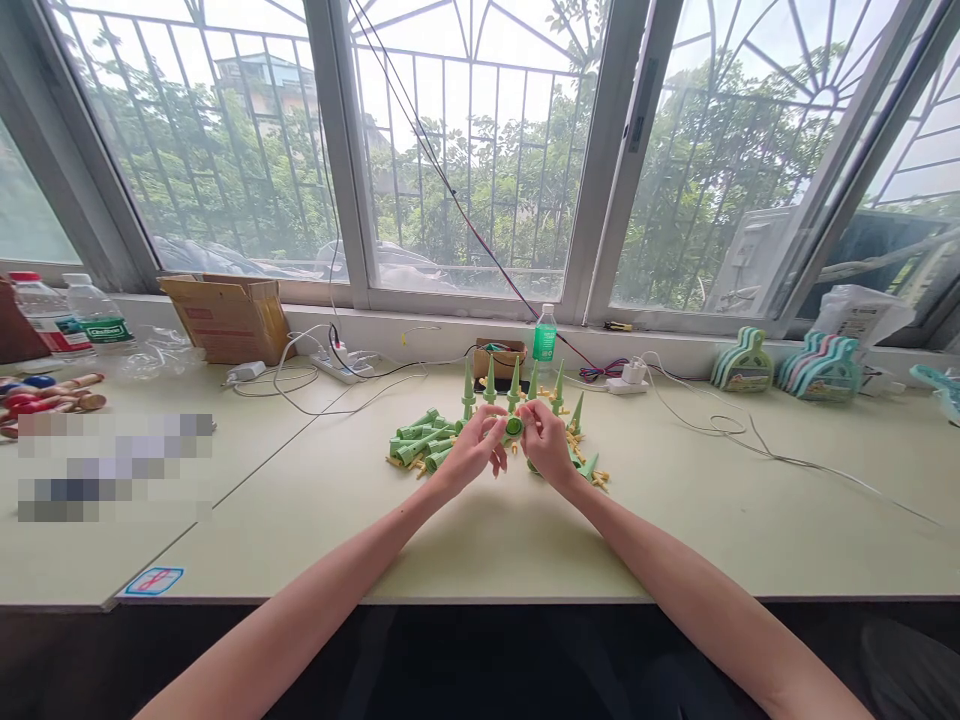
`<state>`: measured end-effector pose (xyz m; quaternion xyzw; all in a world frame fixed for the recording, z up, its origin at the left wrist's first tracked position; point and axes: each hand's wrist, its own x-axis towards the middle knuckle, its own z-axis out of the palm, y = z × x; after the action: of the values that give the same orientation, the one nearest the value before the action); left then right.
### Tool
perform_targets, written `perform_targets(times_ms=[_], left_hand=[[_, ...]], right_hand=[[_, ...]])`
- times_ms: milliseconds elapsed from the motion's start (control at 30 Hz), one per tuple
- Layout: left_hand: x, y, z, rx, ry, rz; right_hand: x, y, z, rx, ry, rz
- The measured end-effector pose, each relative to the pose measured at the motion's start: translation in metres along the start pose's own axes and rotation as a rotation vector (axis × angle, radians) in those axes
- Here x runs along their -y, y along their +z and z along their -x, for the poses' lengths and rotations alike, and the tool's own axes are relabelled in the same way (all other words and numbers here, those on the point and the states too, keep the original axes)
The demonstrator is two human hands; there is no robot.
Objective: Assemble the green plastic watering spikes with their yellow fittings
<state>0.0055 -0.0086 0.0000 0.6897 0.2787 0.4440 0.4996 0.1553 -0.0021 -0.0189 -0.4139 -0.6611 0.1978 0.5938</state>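
Over the middle of the table, my left hand point(480, 440) and my right hand point(546, 440) meet at a green plastic watering spike point(514, 427). Its round open end faces me, and fingers of both hands are closed on its sides. Just behind stand several upright green spikes point(557, 385) with pointed tips and wide collars. Left of my hands lies a heap of loose green parts point(420, 438). Several small yellow fittings point(600, 478) are scattered with green cones by my right hand.
Behind the spikes are a small open carton point(499, 357) and a green-labelled bottle point(545, 338). A larger cardboard box point(225, 318), a power strip point(343, 366) and loose white cables point(739, 425) lie toward the window. Green hangers point(742, 362) stand at the right.
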Motion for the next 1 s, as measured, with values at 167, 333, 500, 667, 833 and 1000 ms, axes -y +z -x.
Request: perform_targets(times_ms=[167, 333, 500, 667, 833, 1000], left_hand=[[0.0036, -0.0008, -0.0009, -0.005, 0.036, -0.036], [0.0051, -0.0013, -0.0012, -0.009, 0.053, -0.068], [0.0063, -0.0018, -0.0009, -0.016, 0.071, -0.098], [0.0073, -0.0023, -0.0004, -0.026, 0.071, -0.131], [0.0084, -0.0032, -0.0003, -0.038, 0.077, -0.164], [0.0085, -0.0034, 0.0003, -0.033, 0.091, -0.192]], right_hand=[[-0.0017, -0.0003, -0.0009, -0.012, 0.007, -0.011], [-0.0023, -0.0007, -0.0015, -0.008, 0.007, -0.027], [-0.0024, -0.0014, -0.0017, 0.0, 0.021, -0.025], [-0.0004, -0.0026, -0.0018, 0.016, 0.037, -0.021], [0.0009, -0.0036, -0.0021, 0.035, 0.043, -0.04], [-0.0005, -0.0036, -0.0023, 0.035, 0.039, -0.037]])
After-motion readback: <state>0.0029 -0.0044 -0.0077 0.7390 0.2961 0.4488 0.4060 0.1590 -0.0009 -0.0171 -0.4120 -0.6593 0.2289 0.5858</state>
